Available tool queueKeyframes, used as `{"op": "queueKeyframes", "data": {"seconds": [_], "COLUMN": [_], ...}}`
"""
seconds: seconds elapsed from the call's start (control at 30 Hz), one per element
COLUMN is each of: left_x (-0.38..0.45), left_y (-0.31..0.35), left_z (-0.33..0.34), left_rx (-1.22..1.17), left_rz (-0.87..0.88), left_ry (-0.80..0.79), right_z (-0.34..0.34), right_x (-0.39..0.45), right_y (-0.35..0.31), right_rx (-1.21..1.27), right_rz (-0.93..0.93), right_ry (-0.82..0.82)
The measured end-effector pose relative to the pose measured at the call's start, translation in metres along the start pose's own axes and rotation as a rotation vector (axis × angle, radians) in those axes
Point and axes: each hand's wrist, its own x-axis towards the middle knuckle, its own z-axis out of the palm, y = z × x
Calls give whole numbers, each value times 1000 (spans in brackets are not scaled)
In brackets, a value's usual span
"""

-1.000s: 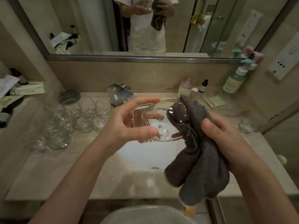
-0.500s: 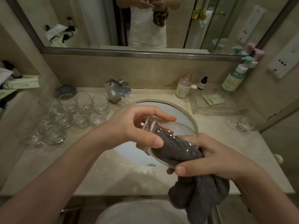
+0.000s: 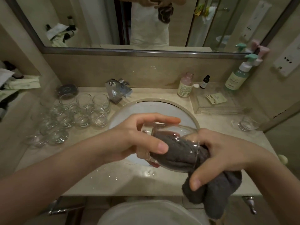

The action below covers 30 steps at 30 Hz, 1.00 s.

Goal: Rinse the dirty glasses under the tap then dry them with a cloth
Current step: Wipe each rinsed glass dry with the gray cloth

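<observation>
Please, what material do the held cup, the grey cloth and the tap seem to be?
Cup: clear glass, glossy; the cloth shows through its wall. Cloth: soft looped fabric, probably terry or microfibre, matte and fuzzy. Tap: polished metal, likely chrome, with mirror-like reflections.

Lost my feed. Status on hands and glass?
Left hand grips glass over the sink. Right hand pushes grey cloth inside it. Nothing in the way.
</observation>
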Motion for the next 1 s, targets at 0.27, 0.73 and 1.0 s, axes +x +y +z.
{"op": "queueKeyframes", "data": {"seconds": [0.27, 0.73, 1.0], "left_x": [-10, 1, 2], "left_y": [4, -7, -6], "left_z": [11, 10, 21], "left_rx": [387, 19, -107], "left_rz": [155, -1, -91], "left_ry": [7, 116, 132], "right_z": [-5, -10, -5], "right_x": [-3, -8, -6], "right_y": [23, 43, 39], "right_rx": [101, 449, 507], "right_rz": [12, -62, 27], "right_ry": [-15, -183, -187]}}
